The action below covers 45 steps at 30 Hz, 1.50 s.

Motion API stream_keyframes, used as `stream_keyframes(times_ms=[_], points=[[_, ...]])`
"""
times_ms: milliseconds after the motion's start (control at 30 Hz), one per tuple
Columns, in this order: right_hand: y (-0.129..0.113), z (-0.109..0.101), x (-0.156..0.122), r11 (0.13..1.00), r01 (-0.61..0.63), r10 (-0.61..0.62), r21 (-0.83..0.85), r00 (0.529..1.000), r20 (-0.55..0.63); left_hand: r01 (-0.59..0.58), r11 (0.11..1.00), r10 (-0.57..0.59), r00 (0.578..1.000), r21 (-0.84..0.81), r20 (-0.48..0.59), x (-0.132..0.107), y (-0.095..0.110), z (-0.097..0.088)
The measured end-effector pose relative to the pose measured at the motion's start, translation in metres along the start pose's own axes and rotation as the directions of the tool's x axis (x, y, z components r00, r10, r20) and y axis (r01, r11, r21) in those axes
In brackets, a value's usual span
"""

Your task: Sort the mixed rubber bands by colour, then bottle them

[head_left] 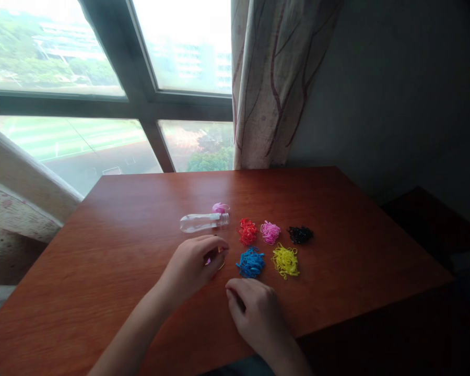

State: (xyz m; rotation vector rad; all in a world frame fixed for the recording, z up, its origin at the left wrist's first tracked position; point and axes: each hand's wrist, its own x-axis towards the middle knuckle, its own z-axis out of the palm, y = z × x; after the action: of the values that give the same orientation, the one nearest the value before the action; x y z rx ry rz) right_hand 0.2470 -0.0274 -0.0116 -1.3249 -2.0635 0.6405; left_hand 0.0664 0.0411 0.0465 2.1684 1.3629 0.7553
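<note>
My left hand (198, 261) is over the table, left of the coloured piles. Its thumb and fingertips come together; anything small between them is too hard to make out. Partly hidden beneath it are a few mixed-colour bands (220, 265). My right hand (256, 305) rests closer to me, its fingers curled in with their tips hidden. Just beyond it lies a pile of blue rubber bands (250, 262), with yellow rubber bands (285, 260) to the right. Farther back are red (247, 232), pink (270, 232) and black rubber bands (300, 234), each colour in its own heap.
A clear plastic bottle (199, 223) without a cap lies on its side behind my left hand, its neck pointing right. Beside its neck is a pink cap-like piece (220, 208). The wooden table (113, 271) stands against a window with curtains (266, 83).
</note>
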Motion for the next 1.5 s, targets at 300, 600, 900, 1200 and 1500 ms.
stream_keyframes(times_ms=[300,600,900,1200,1500], points=[[0.0,0.001,0.0,1.0,0.0,0.0,0.022,1.0,-0.006,0.141,0.989,-0.136,0.987,0.053,-0.08,-0.064,-0.027,0.004],[0.0,0.002,0.0,1.0,0.006,-0.006,0.004,1.0,-0.019,0.164,0.983,-0.148,0.975,0.084,-0.167,-0.076,-0.032,0.021],[0.0,0.002,0.002,0.999,0.012,-0.013,-0.036,1.0,-0.01,0.138,0.964,-0.108,0.985,0.226,-0.138,-0.078,-0.027,0.025],[-0.001,0.002,0.001,0.998,0.018,-0.019,-0.055,1.0,-0.01,0.098,0.93,-0.08,0.995,0.353,-0.065,-0.077,-0.027,0.03],[-0.002,0.001,0.001,0.999,0.008,-0.008,-0.033,1.0,-0.009,0.102,0.946,-0.07,0.991,0.308,-0.116,-0.077,-0.026,0.028]])
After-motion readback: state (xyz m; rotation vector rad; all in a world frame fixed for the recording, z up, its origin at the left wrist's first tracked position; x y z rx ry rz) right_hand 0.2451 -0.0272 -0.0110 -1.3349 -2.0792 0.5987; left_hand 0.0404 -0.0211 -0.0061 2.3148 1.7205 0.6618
